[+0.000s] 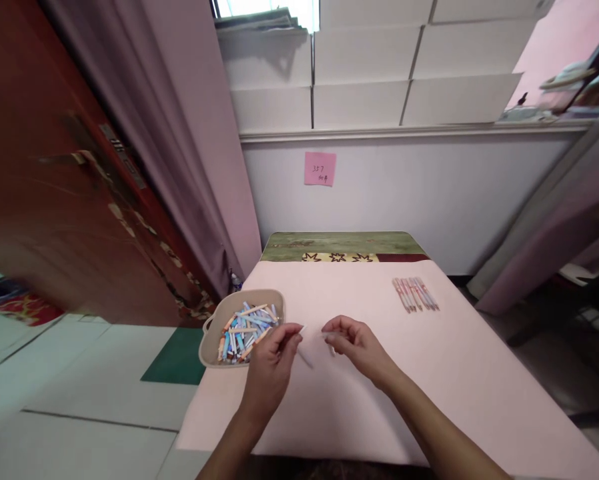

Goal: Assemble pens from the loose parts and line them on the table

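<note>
My left hand [272, 363] is closed in a pinch on a thin white stick-like piece [302, 329], just right of a beige basket [214, 323]. That basket holds several small coloured pen-like pieces [247, 330]. My right hand [357, 343] is also closed in a pinch, on a small pale piece [328, 335] I cannot make out. Both hands hover close together over the pink table cover [454, 380]. Another thin pale piece [305, 359] lies on the cover between them. A row of several similar pieces [415, 295] lies side by side at the far right.
The table's far end shows a green patterned strip [339, 245] against a white wall with a pink note [320, 168]. White boxes [364, 67] are stacked on the ledge above. A dark red door [54, 187] and a curtain [179, 133] stand to the left.
</note>
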A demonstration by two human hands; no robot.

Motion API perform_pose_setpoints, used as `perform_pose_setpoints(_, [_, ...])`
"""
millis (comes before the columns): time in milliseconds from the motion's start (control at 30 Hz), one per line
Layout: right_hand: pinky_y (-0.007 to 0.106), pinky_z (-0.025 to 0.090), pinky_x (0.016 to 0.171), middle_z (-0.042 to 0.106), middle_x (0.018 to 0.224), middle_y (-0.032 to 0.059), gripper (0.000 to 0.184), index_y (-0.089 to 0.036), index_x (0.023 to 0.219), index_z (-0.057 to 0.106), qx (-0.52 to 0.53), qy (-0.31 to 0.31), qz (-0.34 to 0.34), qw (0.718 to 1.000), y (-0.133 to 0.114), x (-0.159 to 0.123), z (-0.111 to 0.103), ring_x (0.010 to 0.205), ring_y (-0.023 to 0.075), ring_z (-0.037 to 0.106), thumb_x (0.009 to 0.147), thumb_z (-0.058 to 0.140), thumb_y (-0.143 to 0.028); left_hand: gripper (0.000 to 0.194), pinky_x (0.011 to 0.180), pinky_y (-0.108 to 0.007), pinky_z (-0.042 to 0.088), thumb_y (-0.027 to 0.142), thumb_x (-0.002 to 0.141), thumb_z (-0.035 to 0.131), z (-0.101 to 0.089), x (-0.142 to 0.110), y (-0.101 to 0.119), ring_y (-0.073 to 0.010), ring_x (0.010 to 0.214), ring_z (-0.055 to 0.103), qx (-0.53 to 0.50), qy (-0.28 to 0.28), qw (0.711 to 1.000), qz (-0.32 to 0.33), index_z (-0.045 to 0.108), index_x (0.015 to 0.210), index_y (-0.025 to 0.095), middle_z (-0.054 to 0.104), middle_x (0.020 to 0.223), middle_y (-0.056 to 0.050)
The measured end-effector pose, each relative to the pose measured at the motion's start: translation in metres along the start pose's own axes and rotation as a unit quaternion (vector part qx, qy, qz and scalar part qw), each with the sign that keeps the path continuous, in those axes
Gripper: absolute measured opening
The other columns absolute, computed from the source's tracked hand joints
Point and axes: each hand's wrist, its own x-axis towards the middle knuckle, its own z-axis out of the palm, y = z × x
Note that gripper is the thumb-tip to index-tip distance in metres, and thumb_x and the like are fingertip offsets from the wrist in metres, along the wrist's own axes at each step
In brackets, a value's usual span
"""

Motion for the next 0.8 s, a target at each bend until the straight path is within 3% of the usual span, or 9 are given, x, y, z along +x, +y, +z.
perform_pose_setpoints(67, [0.024,0.044,0.065,0.065,0.077,0.001,0.029,-0.018,0.092,0.067,0.038,0.023,0.007,0.999,-0.005,-0.01,-0.002,0.068,0.0126,0.055,0.078,0.069,-0.044,0.016,0.058,-0.024,0.047,0.032,0.078,0.066,0.008,0.001,0.003,-0.0132,0.061,0.059,-0.141,0.019,0.987,-0.068,0.063,0.088,0.019,0.069,0.076,-0.004])
perform_pose_setpoints(133, [0.025,0.045,0.068,0.067,0.081,0.0031,0.032,-0.018,0.093,0.068,0.09,0.048,0.025,0.994,-0.005,-0.019,0.0,0.072,0.0137,0.058,0.076,0.071,-0.045,0.015,0.058,-0.024,0.05,0.028,0.08,0.065,0.015,0.005,0.006,-0.012,0.058,0.06,-0.272,0.067,0.95,-0.135,0.057,0.088,0.018,0.071,0.081,-0.006])
perform_pose_setpoints(200, [0.025,0.045,0.067,0.068,0.078,0.0041,0.034,-0.017,0.091,0.069,0.131,0.068,0.045,0.988,-0.001,-0.027,0.006,0.07,0.0137,0.059,0.074,0.073,-0.046,0.012,0.064,-0.029,0.054,0.021,0.081,0.062,0.021,0.01,0.008,-0.0136,0.061,0.065,-0.337,0.124,0.92,-0.158,0.053,0.087,0.016,0.072,0.086,-0.01])
perform_pose_setpoints(300, [0.025,0.045,0.064,0.069,0.077,0.0048,0.035,-0.017,0.091,0.069,0.153,0.091,0.052,0.983,0.005,-0.039,0.015,0.066,0.0128,0.06,0.074,0.074,-0.047,0.005,0.071,-0.035,0.056,0.016,0.086,0.055,0.03,0.015,0.011,-0.0162,0.066,0.069,-0.364,0.187,0.903,-0.13,0.051,0.086,0.016,0.073,0.087,-0.013])
perform_pose_setpoints(400, [0.025,0.045,0.062,0.07,0.076,0.0049,0.035,-0.016,0.092,0.069,0.16,0.101,0.052,0.981,0.009,-0.047,0.021,0.064,0.0126,0.06,0.075,0.073,-0.047,0.003,0.075,-0.036,0.057,0.015,0.087,0.053,0.037,0.013,0.014,-0.0166,0.07,0.07,-0.371,0.21,0.899,-0.1,0.05,0.087,0.016,0.073,0.088,-0.012])
perform_pose_setpoints(800, [0.024,0.046,0.061,0.069,0.073,0.0046,0.038,-0.015,0.089,0.069,0.174,0.121,0.056,0.976,0.011,-0.059,0.024,0.063,0.0127,0.061,0.073,0.074,-0.048,0.021,0.076,-0.035,0.055,0.03,0.084,0.061,0.057,-0.011,0.017,-0.0146,0.071,0.069,-0.339,0.189,0.921,-0.045,0.045,0.093,0.02,0.072,0.091,-0.009])
